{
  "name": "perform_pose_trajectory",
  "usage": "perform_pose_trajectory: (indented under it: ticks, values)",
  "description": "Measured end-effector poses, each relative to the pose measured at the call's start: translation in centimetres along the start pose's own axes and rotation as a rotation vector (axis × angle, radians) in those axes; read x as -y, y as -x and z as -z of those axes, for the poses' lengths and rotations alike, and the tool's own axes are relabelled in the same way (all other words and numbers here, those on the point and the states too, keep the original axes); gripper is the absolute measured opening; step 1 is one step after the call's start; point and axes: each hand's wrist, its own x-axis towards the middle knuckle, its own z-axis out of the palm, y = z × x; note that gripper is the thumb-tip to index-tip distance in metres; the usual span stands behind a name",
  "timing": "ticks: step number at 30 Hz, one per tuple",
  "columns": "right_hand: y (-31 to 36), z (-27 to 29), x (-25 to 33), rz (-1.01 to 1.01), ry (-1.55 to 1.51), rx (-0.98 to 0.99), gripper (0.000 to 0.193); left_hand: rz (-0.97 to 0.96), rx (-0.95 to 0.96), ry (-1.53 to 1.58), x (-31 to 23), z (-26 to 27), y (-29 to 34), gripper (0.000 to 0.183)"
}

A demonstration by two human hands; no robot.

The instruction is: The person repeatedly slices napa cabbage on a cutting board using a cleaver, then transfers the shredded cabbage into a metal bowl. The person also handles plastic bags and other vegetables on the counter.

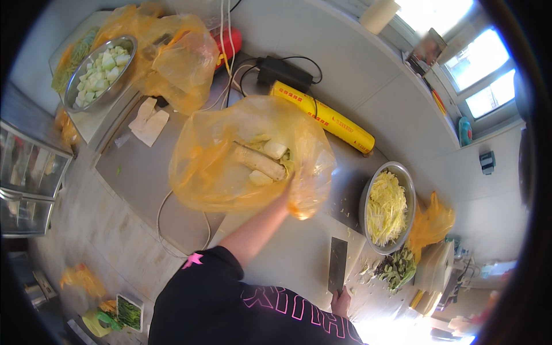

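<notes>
My left hand (pixel 300 187) reaches into the right side of a thin orange plastic bag (pixel 201 167); the film blurs its fingers, so I cannot tell what they grip. Inside the bag lie a long pale peeled vegetable (pixel 259 161), paler chunks (pixel 275 150) and yellowish-green scraps. Closer to me, my right hand (pixel 341 302) is closed round the handle of a cleaver (pixel 338 261). Its broad dark blade lies over the right part of a pale cutting board (pixel 276 253), pointing away from me. Small bits of vegetable are scattered to the right of it.
A steel bowl of yellow shreds (pixel 387 207) stands right, near green leaves (pixel 398 269) and another orange bag (pixel 434 224). At far left sits a bowl of pale cubes (pixel 103 77). A yellow box (pixel 325 118), a black adapter (pixel 284 73) and cables line the wall. A white cable loop (pixel 160 221) hangs left.
</notes>
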Motion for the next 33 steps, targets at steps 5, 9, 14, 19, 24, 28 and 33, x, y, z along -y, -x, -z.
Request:
perform_pose_trajectory:
  ticks: [5, 9, 14, 19, 24, 28, 33]
  values:
    - [-0.7, 0.2, -0.2, 0.065, 0.065, -0.035, 0.015, -0.369, 0.062, -0.487, 8.3, 2.9, -7.3, 0.038]
    - [-1.2, -0.4, -0.4, 0.094, 0.049, -0.052, 0.015, -0.917, -0.327, -0.914, 12.9, -0.2, -13.5, 0.027]
    - [-1.4, -0.5, -0.9, 0.023, 0.069, -0.024, 0.015, -0.580, -0.201, -0.877, 7.9, -3.9, -12.4, 0.015]
    - [-1.0, -1.2, -1.5, -0.003, 0.051, -0.030, 0.015, -0.412, -0.615, -2.118, -2.5, -3.2, -8.7, 0.014]
    - [-2.2, -0.2, 0.0, -0.014, 0.028, -0.005, 0.014, -0.409, 0.422, -3.031, -7.4, 1.8, -9.1, 0.019]
    - [-2.0, -1.1, -1.0, -0.011, 0.027, -0.023, 0.013, -0.305, 0.761, -3.051, -7.4, 7.4, -11.5, 0.020]
    - [-1.8, -0.4, 0.4, 0.015, 0.028, -0.035, 0.013, -0.721, 0.953, -2.777, -8.2, 14.5, -13.5, 0.019]
